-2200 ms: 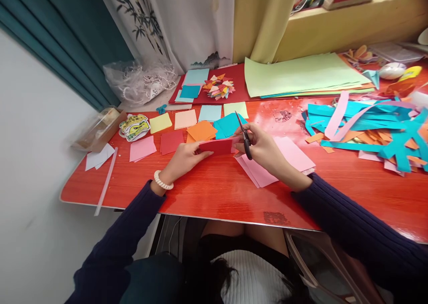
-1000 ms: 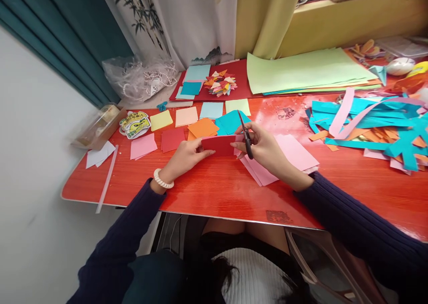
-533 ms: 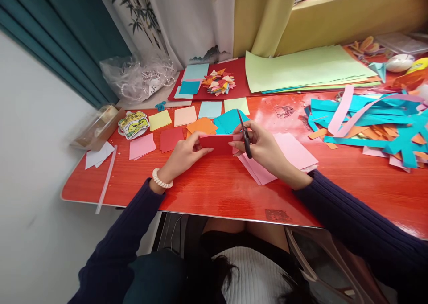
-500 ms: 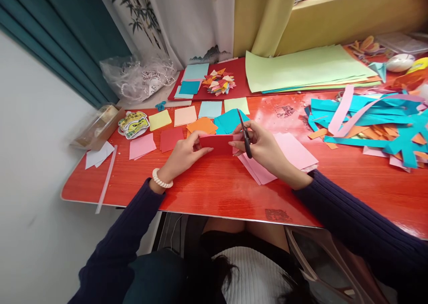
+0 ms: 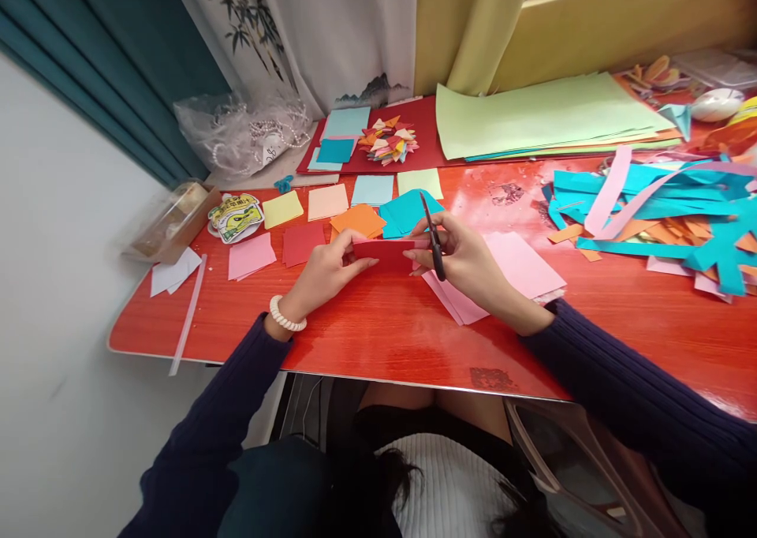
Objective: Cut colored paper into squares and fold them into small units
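Between my two hands, over the red table [image 5: 355,325], is a piece of red paper [image 5: 387,255], with a thin pink edge showing at its right end. My left hand [image 5: 325,274] pinches its left end between thumb and fingers. At the right end, the thumb and fingertips of my right hand [image 5: 458,254] grip the paper. Black-handled scissors [image 5: 436,246] also rest in my right hand, blades pointing up and away. Beneath that hand lies a stack of pink paper [image 5: 514,266]. Blue paper squares [image 5: 405,211] and orange paper squares [image 5: 358,221] lie just beyond the red paper.
Small paper squares in several colours, such as a yellow one [image 5: 282,211], lie at the left. Blue paper scraps [image 5: 656,199] are heaped at the right. Large green sheets [image 5: 544,116], a folded-paper ring [image 5: 389,141] and a bag of beads [image 5: 248,140] line the back.
Both hands keep their hold on the red paper, which now tilts slightly flatter. The view has shifted a little; the scissors stay in my right hand.
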Available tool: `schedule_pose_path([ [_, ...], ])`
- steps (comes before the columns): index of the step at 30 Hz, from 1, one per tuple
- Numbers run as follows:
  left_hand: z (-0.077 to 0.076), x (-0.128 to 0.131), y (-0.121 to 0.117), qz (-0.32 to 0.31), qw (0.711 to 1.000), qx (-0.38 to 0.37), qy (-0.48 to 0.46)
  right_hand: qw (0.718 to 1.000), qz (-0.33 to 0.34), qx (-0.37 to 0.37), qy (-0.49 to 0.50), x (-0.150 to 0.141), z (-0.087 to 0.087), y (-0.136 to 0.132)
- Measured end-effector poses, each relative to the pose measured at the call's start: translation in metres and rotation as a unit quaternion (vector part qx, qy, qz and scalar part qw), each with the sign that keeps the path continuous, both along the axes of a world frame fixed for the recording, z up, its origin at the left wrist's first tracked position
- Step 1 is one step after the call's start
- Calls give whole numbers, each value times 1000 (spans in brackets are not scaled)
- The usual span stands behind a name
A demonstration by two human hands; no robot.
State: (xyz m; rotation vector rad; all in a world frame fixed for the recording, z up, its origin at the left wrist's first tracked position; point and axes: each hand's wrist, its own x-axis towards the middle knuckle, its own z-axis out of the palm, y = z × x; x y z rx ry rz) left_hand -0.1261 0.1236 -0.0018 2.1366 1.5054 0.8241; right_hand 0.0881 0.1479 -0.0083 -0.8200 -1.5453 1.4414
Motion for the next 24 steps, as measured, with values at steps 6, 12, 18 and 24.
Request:
schedule_pose_path([
  [6, -1, -1, 1, 3, 1000, -1, 13, 1000, 4, 14, 4, -1, -3, 0],
  [12, -3, -2, 1, 7, 1000, 7, 29, 1000, 5, 15, -9, -1, -3, 1],
  [18, 0, -1, 0, 13, 1000, -8, 13, 999, -13, 31, -33, -1, -5, 0],
  [24, 4, 2, -2, 23, 991, -101, -86, 1000, -19, -10, -19, 1, -1, 2],
])
